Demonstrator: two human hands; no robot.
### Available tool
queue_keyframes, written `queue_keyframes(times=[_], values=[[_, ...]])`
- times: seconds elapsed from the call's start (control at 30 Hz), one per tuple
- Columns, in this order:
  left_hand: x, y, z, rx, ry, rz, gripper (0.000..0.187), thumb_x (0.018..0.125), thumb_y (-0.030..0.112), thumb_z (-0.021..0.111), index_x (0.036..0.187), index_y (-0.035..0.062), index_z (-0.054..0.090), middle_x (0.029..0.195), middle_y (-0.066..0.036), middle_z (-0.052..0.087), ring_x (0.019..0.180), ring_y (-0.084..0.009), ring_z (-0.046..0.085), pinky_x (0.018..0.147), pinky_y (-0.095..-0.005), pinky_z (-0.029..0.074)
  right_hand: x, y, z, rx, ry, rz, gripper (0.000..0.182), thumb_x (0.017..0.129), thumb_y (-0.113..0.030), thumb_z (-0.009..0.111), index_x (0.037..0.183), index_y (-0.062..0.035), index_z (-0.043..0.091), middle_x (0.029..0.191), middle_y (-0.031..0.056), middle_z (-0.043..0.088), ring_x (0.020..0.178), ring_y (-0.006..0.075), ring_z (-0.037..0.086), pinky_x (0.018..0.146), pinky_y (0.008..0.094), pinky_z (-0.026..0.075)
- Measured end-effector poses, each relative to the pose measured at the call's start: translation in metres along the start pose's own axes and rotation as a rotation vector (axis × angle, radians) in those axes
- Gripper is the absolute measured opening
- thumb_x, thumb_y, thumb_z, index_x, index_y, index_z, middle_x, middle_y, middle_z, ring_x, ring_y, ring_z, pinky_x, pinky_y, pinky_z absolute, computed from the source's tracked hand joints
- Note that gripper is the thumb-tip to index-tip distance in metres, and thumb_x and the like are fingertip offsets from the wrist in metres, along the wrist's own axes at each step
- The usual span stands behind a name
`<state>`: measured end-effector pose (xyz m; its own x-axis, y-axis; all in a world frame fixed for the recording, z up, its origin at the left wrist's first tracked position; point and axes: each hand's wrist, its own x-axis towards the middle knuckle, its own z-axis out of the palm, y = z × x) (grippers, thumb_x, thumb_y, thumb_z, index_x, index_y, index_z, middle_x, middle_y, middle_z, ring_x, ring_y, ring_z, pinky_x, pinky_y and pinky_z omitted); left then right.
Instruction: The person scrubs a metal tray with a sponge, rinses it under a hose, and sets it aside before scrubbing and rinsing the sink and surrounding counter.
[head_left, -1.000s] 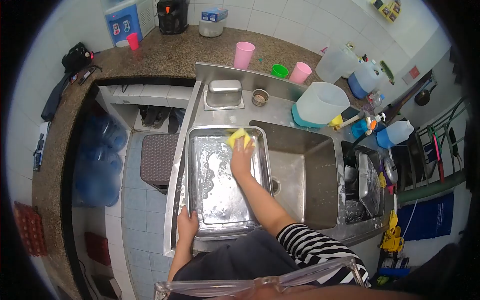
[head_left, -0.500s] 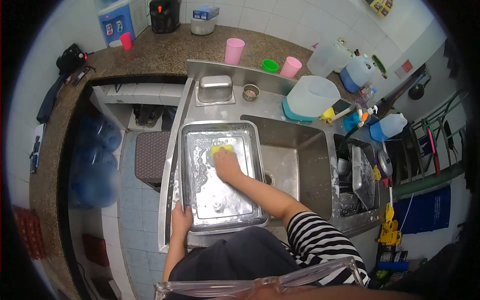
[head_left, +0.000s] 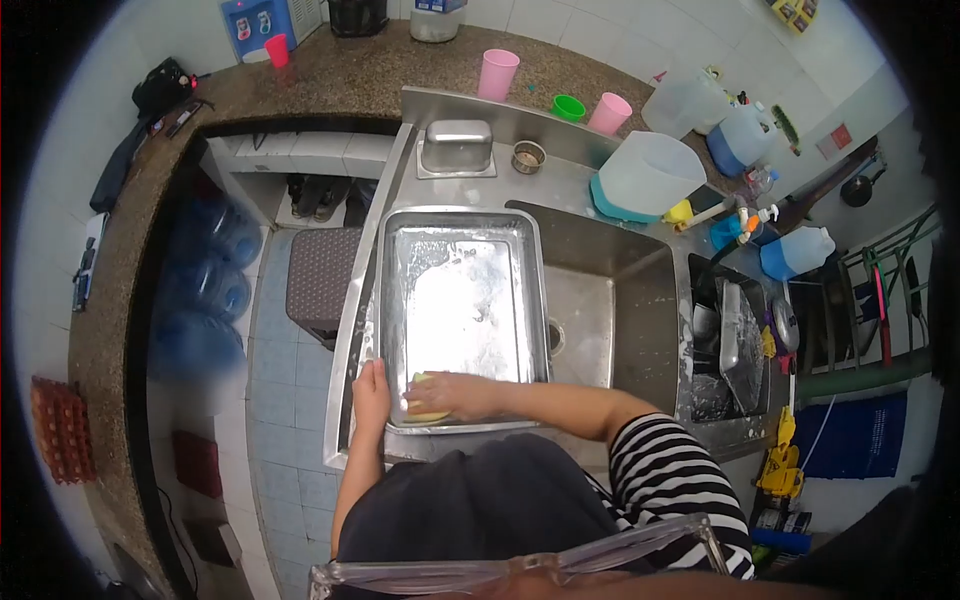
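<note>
A large rectangular metal tray (head_left: 533, 300) lies on the steel drainboard beside the sink, its inside wet with suds. My right hand (head_left: 458, 396) is closed over a yellow-green sponge (head_left: 428, 413), pressing it into the tray's near left corner. At the tray's left rim, my left hand (head_left: 371, 392) grips the edge, thumb up, its other fingers partly hidden.
Right of the tray is a sink basin (head_left: 585, 320), then a smaller basin with a soapy metal pan (head_left: 741, 350). Behind stand a lidded metal dish (head_left: 457, 147), a small strainer cup (head_left: 528, 156), a large plastic container (head_left: 648, 180) and pink cups (head_left: 498, 75).
My right hand has moved the sponge from the tray's upper middle to its near left corner. The suds have thinned across the tray. The head view has shifted slightly.
</note>
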<state>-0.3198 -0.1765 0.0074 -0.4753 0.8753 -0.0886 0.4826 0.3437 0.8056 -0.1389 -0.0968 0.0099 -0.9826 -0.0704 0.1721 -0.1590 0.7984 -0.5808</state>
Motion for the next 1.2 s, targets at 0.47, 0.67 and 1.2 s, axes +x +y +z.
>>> queue_keyframes(times=[0.47, 0.67, 1.2], values=[[-0.006, -0.007, 0.008, 0.09, 0.097, 0.102, 0.025, 0.074, 0.014, 0.06, 0.087, -0.0059, 0.051, 0.075, -0.029, 0.056, 0.073, -0.0453, 0.055, 0.064, -0.048, 0.044, 0.022, -0.062, 0.027, 0.235, 0.173, 0.441, 0.042, 0.085, -0.026, 0.05, 0.121, -0.0059, 0.044, 0.107, 0.0194, 0.053, 0.102, 0.0361, 0.048, 0.089, 0.042, 0.037], [0.002, -0.006, -0.003, 0.149, 0.048, 0.071, 0.024, 0.075, 0.014, 0.061, 0.084, -0.0053, 0.05, 0.075, -0.031, 0.056, 0.074, -0.046, 0.055, 0.064, -0.0496, 0.043, -0.102, -0.075, 0.001, -0.022, 0.181, 0.526, 0.028, 0.083, -0.03, 0.051, 0.104, -0.0123, 0.057, 0.082, 0.0138, 0.059, 0.078, 0.031, 0.056, 0.069, 0.0415, 0.042], [-0.002, -0.013, 0.004, 0.256, 0.094, 0.156, 0.021, 0.075, 0.011, 0.06, 0.082, -0.0048, 0.047, 0.072, -0.029, 0.056, 0.073, -0.0467, 0.054, 0.062, -0.0504, 0.043, -0.035, -0.075, 0.039, -0.2, 0.377, 0.481, 0.018, 0.082, -0.025, 0.05, 0.078, -0.008, 0.052, 0.073, 0.0099, 0.052, 0.074, 0.0278, 0.052, 0.065, 0.0392, 0.041]])
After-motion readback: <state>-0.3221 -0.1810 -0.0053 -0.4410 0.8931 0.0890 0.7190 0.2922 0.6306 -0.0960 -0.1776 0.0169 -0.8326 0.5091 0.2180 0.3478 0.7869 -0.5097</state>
